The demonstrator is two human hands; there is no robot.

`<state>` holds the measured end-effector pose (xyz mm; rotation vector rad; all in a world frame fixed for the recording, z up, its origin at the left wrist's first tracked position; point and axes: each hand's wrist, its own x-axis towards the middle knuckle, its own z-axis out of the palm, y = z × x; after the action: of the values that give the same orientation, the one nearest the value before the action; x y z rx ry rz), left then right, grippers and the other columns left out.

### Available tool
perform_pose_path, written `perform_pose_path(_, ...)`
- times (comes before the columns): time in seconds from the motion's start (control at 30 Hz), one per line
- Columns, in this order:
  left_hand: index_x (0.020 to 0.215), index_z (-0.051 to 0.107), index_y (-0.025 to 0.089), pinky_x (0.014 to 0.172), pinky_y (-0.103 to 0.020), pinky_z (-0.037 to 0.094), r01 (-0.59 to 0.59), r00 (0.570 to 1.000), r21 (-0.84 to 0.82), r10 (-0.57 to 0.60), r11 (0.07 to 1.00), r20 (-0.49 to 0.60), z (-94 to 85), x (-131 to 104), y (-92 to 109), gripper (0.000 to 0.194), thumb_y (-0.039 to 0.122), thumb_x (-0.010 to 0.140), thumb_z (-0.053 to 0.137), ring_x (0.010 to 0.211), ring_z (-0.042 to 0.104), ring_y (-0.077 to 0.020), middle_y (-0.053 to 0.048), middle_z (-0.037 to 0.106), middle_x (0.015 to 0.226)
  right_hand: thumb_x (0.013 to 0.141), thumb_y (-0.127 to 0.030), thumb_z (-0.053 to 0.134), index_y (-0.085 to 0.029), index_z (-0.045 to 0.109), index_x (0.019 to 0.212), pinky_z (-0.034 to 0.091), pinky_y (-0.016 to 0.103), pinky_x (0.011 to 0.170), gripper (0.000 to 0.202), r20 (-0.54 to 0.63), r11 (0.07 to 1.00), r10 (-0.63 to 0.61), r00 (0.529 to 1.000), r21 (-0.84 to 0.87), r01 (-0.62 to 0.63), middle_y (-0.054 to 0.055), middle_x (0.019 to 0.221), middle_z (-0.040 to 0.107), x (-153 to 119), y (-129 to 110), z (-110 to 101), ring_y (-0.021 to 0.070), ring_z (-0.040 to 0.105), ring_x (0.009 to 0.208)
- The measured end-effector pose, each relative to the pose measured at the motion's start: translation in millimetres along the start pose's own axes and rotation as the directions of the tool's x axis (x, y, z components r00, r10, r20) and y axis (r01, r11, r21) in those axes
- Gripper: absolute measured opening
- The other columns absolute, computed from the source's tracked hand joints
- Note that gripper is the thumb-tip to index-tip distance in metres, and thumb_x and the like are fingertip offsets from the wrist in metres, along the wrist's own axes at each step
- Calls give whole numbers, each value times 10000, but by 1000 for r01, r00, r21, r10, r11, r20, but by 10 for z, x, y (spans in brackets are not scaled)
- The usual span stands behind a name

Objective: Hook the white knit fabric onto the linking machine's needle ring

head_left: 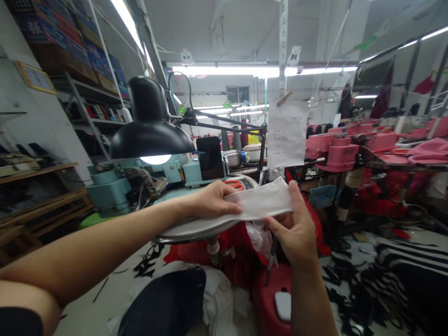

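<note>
A folded strip of white knit fabric [261, 198] stretches between my two hands above the front right of a round work plate [206, 228]. My left hand [215, 198] pinches the strip's left end, thumb on top and fingers behind it. At the other end, my right hand [294, 228] grips the fabric with the thumb below and the fingers behind its right edge. Part of the fabric's underside and some fingertips are hidden. Behind my left hand, orange-red scissor handles [236, 185] lie on the plate.
A black desk lamp [150, 135] hangs at the left over a teal machine [108, 191]. A dark phone [210, 158] stands behind the plate. A paper sheet [286, 135] hangs from a clip. Pink machines [339, 151] stand at the right; dark scraps [345, 294] litter the floor.
</note>
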<state>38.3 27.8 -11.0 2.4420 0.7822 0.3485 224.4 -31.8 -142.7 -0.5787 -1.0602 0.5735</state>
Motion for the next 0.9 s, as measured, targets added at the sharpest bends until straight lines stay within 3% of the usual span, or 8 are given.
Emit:
perform_pose_path(0.27, 652, 607, 106, 508, -186, 319, 6, 1000, -24, -6, 1000, -22, 6, -10, -11, 430, 511, 767, 693, 583, 445, -98, 16, 500, 617, 766, -246, 775, -231, 280, 1547, 495, 394, 1070, 925, -25, 999, -33, 999, -24, 32, 108, 1568, 393, -1, 61, 35, 274, 509, 1351)
perform_pose_path(0.37, 703, 629, 107, 514, -188, 330, 39, 999, -47, -40, 998, -16, -13, 9, -2, 390, 486, 749, 704, 594, 465, -104, 12, 533, 640, 801, -232, 723, -246, 339, 1527, 472, 435, 1094, 821, -32, 988, -91, 995, -129, 86, 91, 1546, 434, 20, 129, 74, 283, 523, 1337)
perform_pose_path(0.5, 822, 653, 109, 533, -194, 359, 114, 991, -127, -105, 985, 79, -58, 83, 94, 331, 419, 714, 697, 636, 496, -122, 5, 579, 721, 835, -212, 636, -247, 594, 1362, 370, 511, 1160, 530, 211, 924, -165, 964, -308, 225, 66, 1429, 576, 109, 127, 124, 311, 526, 1325)
perform_pose_path(0.57, 891, 669, 112, 556, -197, 381, 117, 990, -120, -106, 986, 94, -62, 110, 124, 369, 427, 705, 713, 662, 512, -128, 3, 607, 762, 850, -241, 634, -257, 549, 1403, 415, 491, 1129, 559, 295, 941, -128, 947, -265, 210, 56, 1439, 566, 164, 80, 120, 304, 546, 1302)
perform_pose_path(0.67, 965, 678, 105, 575, -199, 394, 109, 992, -80, -104, 991, 65, -33, 111, 82, 449, 482, 726, 735, 686, 531, -136, -6, 626, 778, 866, -291, 659, -257, 296, 1548, 598, 384, 893, 773, 258, 994, 14, 966, -107, 15, 82, 1318, 657, 212, 20, 46, 248, 705, 1034)
perform_pose_path(0.73, 931, 683, 94, 582, -203, 400, 74, 996, -92, -69, 993, 58, -7, 103, 16, 452, 503, 743, 730, 688, 538, -142, -14, 620, 760, 844, -303, 705, -236, 243, 1564, 633, 325, 760, 858, 210, 997, 82, 974, -21, -79, 90, 1209, 715, 210, 9, -37, 222, 737, 886)
perform_pose_path(0.8, 847, 682, 92, 578, -204, 397, 21, 998, -125, -13, 992, 63, 15, 105, -41, 430, 505, 740, 738, 670, 527, -136, -14, 601, 731, 795, -293, 767, -227, 294, 1547, 629, 312, 800, 891, 148, 997, 72, 986, 26, -77, 96, 1280, 683, 189, 18, -114, 233, 726, 981)
perform_pose_path(0.9, 734, 655, 93, 556, -195, 375, -23, 997, -169, 34, 985, 62, 28, 122, -77, 418, 498, 726, 759, 638, 500, -121, -8, 570, 689, 734, -248, 824, -244, 353, 1522, 552, 353, 1001, 918, 62, 999, 15, 998, 46, -18, 84, 1483, 519, 161, 59, -160, 270, 604, 1249)
